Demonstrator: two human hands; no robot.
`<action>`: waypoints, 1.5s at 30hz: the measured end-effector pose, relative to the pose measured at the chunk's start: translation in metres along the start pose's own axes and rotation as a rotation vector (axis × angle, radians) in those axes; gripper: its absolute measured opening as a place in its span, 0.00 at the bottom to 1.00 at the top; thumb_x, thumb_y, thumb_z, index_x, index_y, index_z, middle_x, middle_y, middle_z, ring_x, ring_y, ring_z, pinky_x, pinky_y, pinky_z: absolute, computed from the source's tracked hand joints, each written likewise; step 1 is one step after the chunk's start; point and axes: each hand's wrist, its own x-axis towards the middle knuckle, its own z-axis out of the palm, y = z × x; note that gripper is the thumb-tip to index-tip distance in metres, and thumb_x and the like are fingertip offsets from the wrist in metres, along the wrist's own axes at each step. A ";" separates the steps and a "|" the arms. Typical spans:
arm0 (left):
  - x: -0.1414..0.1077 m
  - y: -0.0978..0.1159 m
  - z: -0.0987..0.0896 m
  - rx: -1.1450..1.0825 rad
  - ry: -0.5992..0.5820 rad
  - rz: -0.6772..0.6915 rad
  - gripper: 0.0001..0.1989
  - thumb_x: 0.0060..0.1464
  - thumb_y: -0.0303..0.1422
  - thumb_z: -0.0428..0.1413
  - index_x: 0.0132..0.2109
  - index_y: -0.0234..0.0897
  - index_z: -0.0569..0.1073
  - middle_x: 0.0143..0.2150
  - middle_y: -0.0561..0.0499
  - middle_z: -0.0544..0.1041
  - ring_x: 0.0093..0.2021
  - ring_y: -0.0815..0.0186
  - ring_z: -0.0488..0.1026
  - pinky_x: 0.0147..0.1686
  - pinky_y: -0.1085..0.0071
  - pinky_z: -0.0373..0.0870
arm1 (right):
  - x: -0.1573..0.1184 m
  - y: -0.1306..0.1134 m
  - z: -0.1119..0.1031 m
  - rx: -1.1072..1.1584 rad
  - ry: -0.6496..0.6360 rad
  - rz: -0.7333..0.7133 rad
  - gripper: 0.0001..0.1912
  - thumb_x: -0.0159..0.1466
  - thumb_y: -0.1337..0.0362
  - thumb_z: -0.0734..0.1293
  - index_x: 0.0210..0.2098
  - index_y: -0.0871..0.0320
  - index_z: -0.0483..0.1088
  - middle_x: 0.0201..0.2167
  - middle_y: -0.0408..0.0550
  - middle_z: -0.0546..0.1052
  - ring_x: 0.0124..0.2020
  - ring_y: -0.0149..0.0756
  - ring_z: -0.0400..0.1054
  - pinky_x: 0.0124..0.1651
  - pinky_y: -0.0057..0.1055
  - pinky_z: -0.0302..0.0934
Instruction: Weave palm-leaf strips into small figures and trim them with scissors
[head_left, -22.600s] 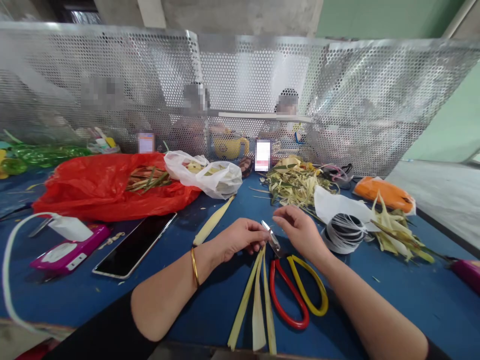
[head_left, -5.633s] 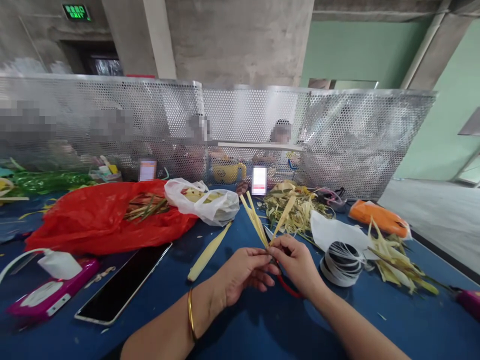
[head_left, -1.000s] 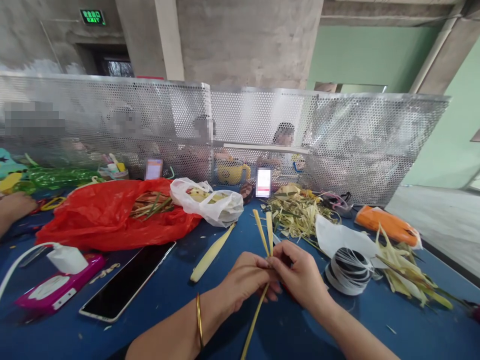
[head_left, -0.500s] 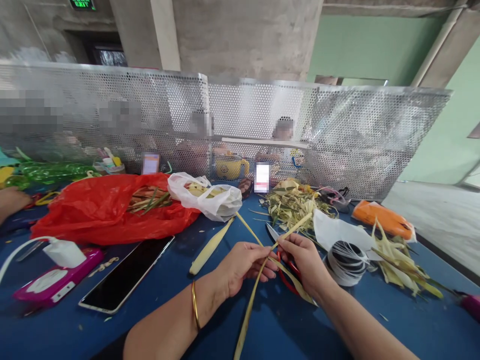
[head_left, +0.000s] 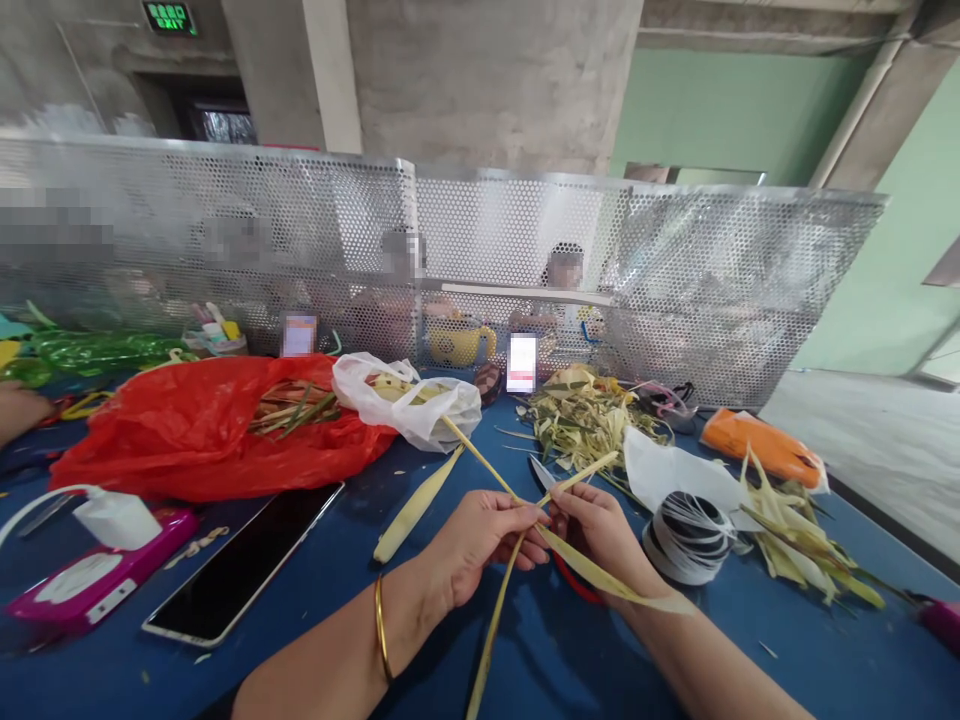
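Observation:
Pale yellow-green husk strips (head_left: 491, 640) cross between my two hands over the blue table. My left hand (head_left: 487, 535), with a gold bangle (head_left: 382, 628) on its wrist, pinches the strips where they cross. The fingertips of my right hand (head_left: 592, 525) close on the same crossing from the other side. Loose ends stick out toward the far left, the far right, the near edge and across my right wrist. Beneath my right hand lie scissors (head_left: 541, 474) with red handles, partly hidden. A rolled husk (head_left: 420, 505) rests left of my hands.
Behind stands a perforated metal divider (head_left: 517, 230) with people beyond it. Nearby are a husk pile (head_left: 581, 425), a ribbon spool (head_left: 688, 540), a red bag (head_left: 172, 430), a white bag (head_left: 442, 415), a phone (head_left: 247, 565) and a purple power strip (head_left: 105, 590). Another person's hand (head_left: 22, 410) is far left.
The crossing strips have shifted slightly in my fingers; the loose right end now swings out over my right wrist. My right hand has drawn a little closer to my left. The view has tilted slightly.

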 end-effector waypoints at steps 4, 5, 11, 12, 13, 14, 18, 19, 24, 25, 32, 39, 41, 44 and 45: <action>0.001 0.002 0.000 0.068 0.100 0.087 0.10 0.49 0.34 0.60 0.33 0.29 0.77 0.25 0.47 0.78 0.24 0.68 0.75 0.25 0.76 0.69 | 0.001 -0.008 -0.003 -0.131 -0.015 -0.018 0.22 0.44 0.49 0.76 0.21 0.61 0.69 0.16 0.39 0.68 0.15 0.24 0.57 0.20 0.24 0.50; 0.002 0.003 -0.001 0.088 0.141 0.116 0.09 0.50 0.34 0.59 0.33 0.29 0.77 0.25 0.48 0.78 0.23 0.68 0.75 0.25 0.75 0.69 | 0.000 -0.012 -0.003 -0.178 -0.040 -0.016 0.23 0.45 0.47 0.75 0.23 0.61 0.69 0.17 0.40 0.69 0.15 0.24 0.58 0.20 0.24 0.51; 0.005 0.006 -0.004 0.213 0.285 0.217 0.08 0.51 0.33 0.58 0.29 0.32 0.76 0.24 0.49 0.78 0.25 0.66 0.76 0.24 0.75 0.69 | -0.014 -0.027 0.001 -0.574 -0.302 -0.009 0.23 0.53 0.45 0.70 0.23 0.60 0.66 0.18 0.39 0.66 0.19 0.27 0.61 0.22 0.25 0.56; 0.006 0.006 -0.004 0.230 0.292 0.224 0.08 0.50 0.33 0.58 0.29 0.32 0.77 0.25 0.49 0.79 0.25 0.65 0.76 0.24 0.75 0.69 | -0.017 -0.026 0.003 -0.626 -0.316 -0.031 0.21 0.53 0.46 0.70 0.23 0.59 0.65 0.17 0.38 0.65 0.18 0.27 0.61 0.22 0.25 0.57; 0.006 0.006 -0.005 0.237 0.295 0.228 0.08 0.50 0.34 0.58 0.30 0.32 0.77 0.26 0.49 0.79 0.26 0.65 0.76 0.23 0.75 0.69 | -0.019 -0.025 0.005 -0.652 -0.325 -0.045 0.20 0.53 0.48 0.70 0.23 0.58 0.64 0.17 0.38 0.63 0.18 0.28 0.60 0.21 0.25 0.58; 0.006 0.006 -0.005 0.234 0.292 0.225 0.08 0.50 0.34 0.59 0.30 0.32 0.77 0.27 0.49 0.79 0.26 0.65 0.76 0.22 0.75 0.68 | -0.020 -0.025 0.006 -0.651 -0.333 -0.048 0.20 0.54 0.49 0.70 0.23 0.58 0.64 0.18 0.38 0.63 0.18 0.28 0.59 0.21 0.26 0.59; 0.002 0.011 -0.004 0.156 0.267 0.170 0.08 0.50 0.33 0.59 0.31 0.31 0.77 0.26 0.48 0.78 0.24 0.67 0.75 0.20 0.77 0.66 | -0.017 -0.026 0.004 -0.591 -0.373 -0.001 0.19 0.57 0.48 0.67 0.25 0.58 0.66 0.18 0.39 0.66 0.18 0.28 0.61 0.21 0.25 0.57; 0.000 0.013 -0.004 0.140 0.272 0.168 0.08 0.50 0.33 0.59 0.32 0.30 0.78 0.25 0.49 0.78 0.23 0.68 0.74 0.20 0.78 0.66 | -0.015 -0.026 0.001 -0.581 -0.354 -0.021 0.18 0.58 0.49 0.66 0.26 0.58 0.67 0.17 0.39 0.66 0.18 0.28 0.61 0.21 0.25 0.56; -0.005 0.018 -0.003 0.050 0.227 0.155 0.08 0.51 0.32 0.59 0.34 0.28 0.78 0.24 0.48 0.76 0.22 0.70 0.73 0.21 0.78 0.66 | -0.004 -0.019 -0.007 -0.646 -0.185 -0.293 0.13 0.60 0.58 0.66 0.40 0.58 0.73 0.26 0.43 0.74 0.27 0.32 0.66 0.31 0.28 0.59; -0.005 0.017 -0.003 0.020 0.195 0.137 0.09 0.51 0.32 0.60 0.34 0.29 0.78 0.24 0.48 0.76 0.22 0.70 0.73 0.21 0.78 0.66 | -0.003 -0.016 -0.008 -0.673 -0.199 -0.340 0.13 0.60 0.58 0.66 0.42 0.58 0.73 0.30 0.45 0.75 0.30 0.34 0.67 0.33 0.29 0.60; -0.005 0.011 -0.001 -0.126 0.062 0.047 0.08 0.51 0.31 0.61 0.35 0.29 0.79 0.25 0.50 0.76 0.22 0.72 0.72 0.20 0.80 0.66 | 0.001 -0.003 -0.008 -0.693 -0.277 -0.433 0.14 0.62 0.55 0.65 0.35 0.58 0.76 0.31 0.47 0.77 0.33 0.35 0.69 0.37 0.29 0.61; -0.005 0.012 -0.003 -0.229 0.018 0.031 0.07 0.54 0.29 0.58 0.37 0.29 0.79 0.25 0.51 0.75 0.20 0.74 0.72 0.19 0.81 0.67 | -0.004 -0.007 -0.004 -0.679 -0.253 -0.387 0.18 0.59 0.50 0.67 0.26 0.60 0.71 0.23 0.41 0.68 0.26 0.30 0.59 0.29 0.27 0.54; -0.005 0.011 -0.003 -0.242 0.004 0.020 0.08 0.55 0.30 0.58 0.38 0.29 0.78 0.26 0.50 0.76 0.20 0.74 0.72 0.19 0.81 0.67 | -0.008 -0.010 -0.001 -0.710 -0.232 -0.394 0.19 0.60 0.50 0.66 0.23 0.59 0.68 0.22 0.40 0.64 0.25 0.29 0.56 0.28 0.27 0.52; -0.004 0.009 -0.004 -0.243 -0.040 0.005 0.10 0.55 0.33 0.58 0.40 0.31 0.78 0.28 0.49 0.78 0.21 0.73 0.73 0.19 0.80 0.68 | -0.011 -0.011 0.001 -0.746 -0.214 -0.393 0.19 0.62 0.52 0.63 0.22 0.59 0.66 0.22 0.40 0.63 0.25 0.29 0.56 0.28 0.27 0.51; -0.004 0.008 -0.004 -0.240 -0.057 0.000 0.10 0.55 0.34 0.59 0.40 0.31 0.78 0.29 0.48 0.79 0.21 0.72 0.74 0.20 0.80 0.69 | -0.011 -0.011 0.001 -0.748 -0.209 -0.392 0.19 0.62 0.52 0.63 0.22 0.59 0.65 0.22 0.40 0.63 0.26 0.29 0.56 0.29 0.27 0.51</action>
